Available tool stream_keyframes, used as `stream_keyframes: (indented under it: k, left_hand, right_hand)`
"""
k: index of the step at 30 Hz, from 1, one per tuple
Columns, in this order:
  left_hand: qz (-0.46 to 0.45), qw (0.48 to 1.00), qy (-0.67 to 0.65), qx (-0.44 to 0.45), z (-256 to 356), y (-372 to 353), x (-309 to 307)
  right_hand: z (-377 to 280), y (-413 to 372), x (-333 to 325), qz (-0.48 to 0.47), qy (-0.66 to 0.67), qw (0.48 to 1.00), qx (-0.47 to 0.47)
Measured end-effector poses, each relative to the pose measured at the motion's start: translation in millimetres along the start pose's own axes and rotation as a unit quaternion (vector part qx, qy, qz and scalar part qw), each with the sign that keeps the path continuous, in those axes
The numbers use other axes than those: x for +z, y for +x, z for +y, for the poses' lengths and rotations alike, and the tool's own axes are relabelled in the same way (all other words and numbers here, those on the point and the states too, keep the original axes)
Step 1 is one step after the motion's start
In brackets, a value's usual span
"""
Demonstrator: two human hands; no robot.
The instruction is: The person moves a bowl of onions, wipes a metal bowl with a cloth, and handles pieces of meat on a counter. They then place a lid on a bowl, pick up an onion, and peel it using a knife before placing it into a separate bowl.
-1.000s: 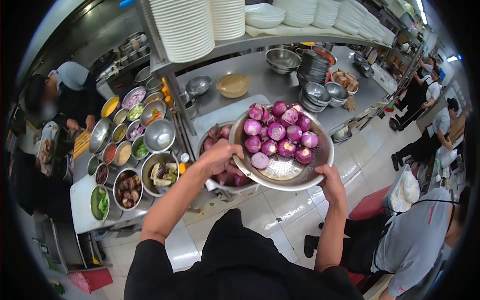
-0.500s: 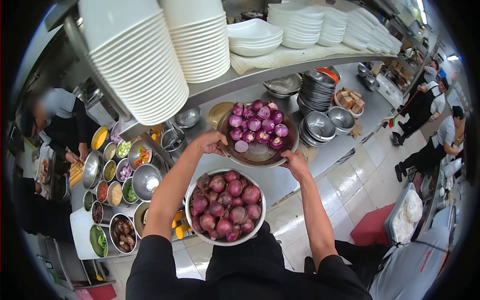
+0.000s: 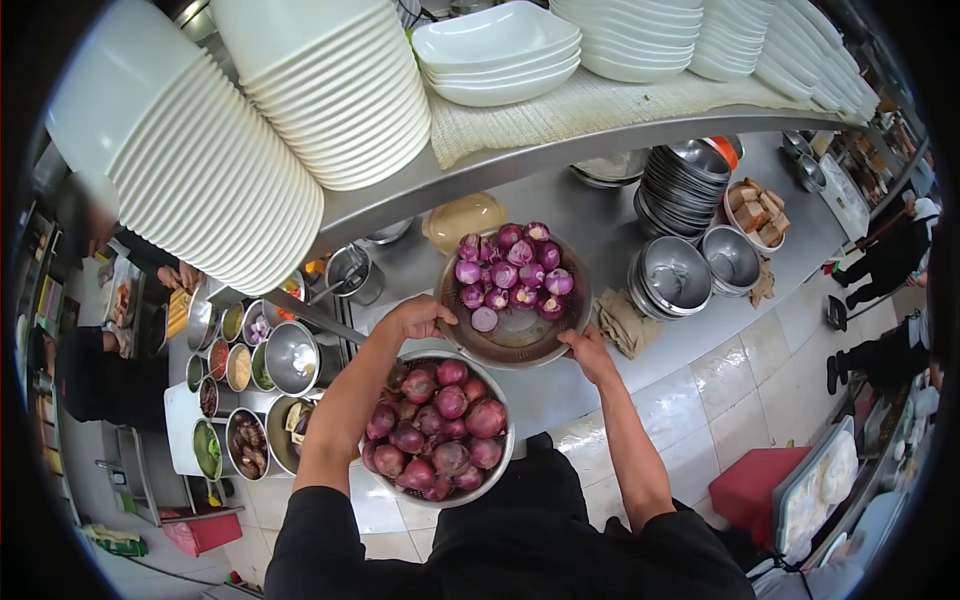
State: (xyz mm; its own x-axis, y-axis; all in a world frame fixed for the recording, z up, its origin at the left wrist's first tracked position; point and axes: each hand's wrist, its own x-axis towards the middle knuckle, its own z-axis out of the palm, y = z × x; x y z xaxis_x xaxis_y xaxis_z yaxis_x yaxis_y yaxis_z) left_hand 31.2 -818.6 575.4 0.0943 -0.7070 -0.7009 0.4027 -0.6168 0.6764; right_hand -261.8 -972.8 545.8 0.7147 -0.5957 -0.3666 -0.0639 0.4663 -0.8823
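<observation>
A metal colander (image 3: 520, 350) holding peeled purple onions (image 3: 520, 252) is gripped at its rim by both hands over the steel counter. My left hand (image 3: 420, 316) has its fingers closed on the left side of the rim. On the right side, my right hand (image 3: 585, 350) pinches the rim, thumb on top. Nearer my body, a large light-rimmed bowl (image 3: 508, 440) full of unpeeled red onions (image 3: 440, 420) sits at the counter's edge, just below the colander. A crumpled brown cloth (image 3: 625, 322) lies right of the colander.
White dishes (image 3: 500, 45) fill the shelf (image 3: 540, 155) overhead. Metal bowls (image 3: 675, 275) stand to the right on the counter. Small containers of chopped food (image 3: 238, 367) are at the left, near a co-worker's hands (image 3: 180, 277). Other people are at far right.
The view has shifted, with the shelf dishes now larger and nearer. The colander remains in both hands and sits lower in view; the brown cloth beside it shows more fully.
</observation>
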Motion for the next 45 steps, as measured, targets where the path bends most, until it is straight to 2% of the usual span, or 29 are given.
stream_keyframes:
  k: [8,10,11,12,14,15,18,19,20,21,22,23,24,25,26,28,31,40,43,45]
  left_hand:
    - [0.025,1.000,-0.013,0.014,-1.9,-16.2,7.7]
    - [0.053,0.998,0.013,0.036,3.2,-26.4,-3.1]
    - [0.132,0.984,0.070,0.096,3.3,-34.0,-7.0]
    - [0.213,0.958,0.125,0.147,6.1,-54.7,-1.8]
    - [0.299,0.867,0.304,0.258,13.6,-101.2,10.8]
    - [0.306,0.859,0.273,0.306,19.2,-140.4,34.0]
    - [0.354,0.794,0.179,0.461,20.9,-233.9,113.6]
    - [0.371,0.719,0.220,0.545,16.3,-255.2,137.7]
    - [0.371,0.662,0.234,0.608,14.6,-276.1,163.2]
    - [0.354,0.660,0.160,0.643,9.3,-292.3,192.2]
    - [0.343,0.633,0.229,0.655,3.8,-306.6,209.0]
    - [0.399,0.602,0.134,0.679,-3.0,-309.6,249.3]
    - [0.336,0.448,0.071,0.826,7.6,-303.0,254.8]
    - [0.370,0.562,0.122,0.730,-15.5,-329.6,273.0]
    - [0.245,0.359,0.156,0.887,4.1,-309.5,258.1]
    - [0.353,0.333,0.117,0.866,1.3,-312.0,276.0]
    - [0.328,0.347,0.042,0.878,-0.2,-310.3,279.6]
    - [0.312,0.401,0.048,0.860,-8.3,-318.1,273.2]
    - [0.289,0.463,0.071,0.835,-15.7,-320.7,259.9]
    - [0.307,0.542,0.108,0.775,-32.5,-317.2,238.6]
  right_hand:
    - [2.0,0.0,-4.8,0.024,-0.027,0.999,0.019]
    - [2.2,-0.3,-9.1,0.018,-0.040,0.999,0.008]
    - [-0.8,-0.6,-11.7,0.038,-0.095,0.995,-0.010]
    - [-1.7,-4.4,-10.9,0.053,-0.149,0.987,-0.024]
    - [-10.7,-15.5,-2.6,0.070,-0.075,0.993,-0.060]
    - [-13.0,-23.9,-0.9,0.056,-0.082,0.994,-0.048]
    - [-8.9,-35.1,-12.1,0.151,-0.141,0.968,-0.142]
    - [3.8,-34.8,-24.9,0.168,-0.178,0.951,-0.190]
    - [16.0,-34.2,-37.3,0.213,-0.225,0.930,-0.198]
    - [8.6,-47.1,-20.4,0.217,-0.217,0.911,-0.277]
    - [-0.8,-64.7,-6.9,0.213,-0.218,0.914,-0.269]
    - [0.7,-69.8,-3.2,0.200,-0.211,0.917,-0.274]
    - [-0.3,-71.7,3.4,0.191,-0.201,0.918,-0.284]
    - [0.7,-74.7,16.0,0.162,-0.206,0.925,-0.277]
    - [-7.1,-79.6,25.3,0.139,-0.220,0.925,-0.278]
    - [-13.8,-84.7,36.6,0.118,-0.234,0.923,-0.283]
    - [-14.7,-90.6,43.4,0.105,-0.223,0.929,-0.278]
    - [-10.5,-102.7,37.2,0.113,-0.210,0.928,-0.285]
    - [-9.8,-103.3,36.4,0.124,-0.215,0.928,-0.278]
    - [-12.0,-102.7,36.7,0.129,-0.203,0.930,-0.279]
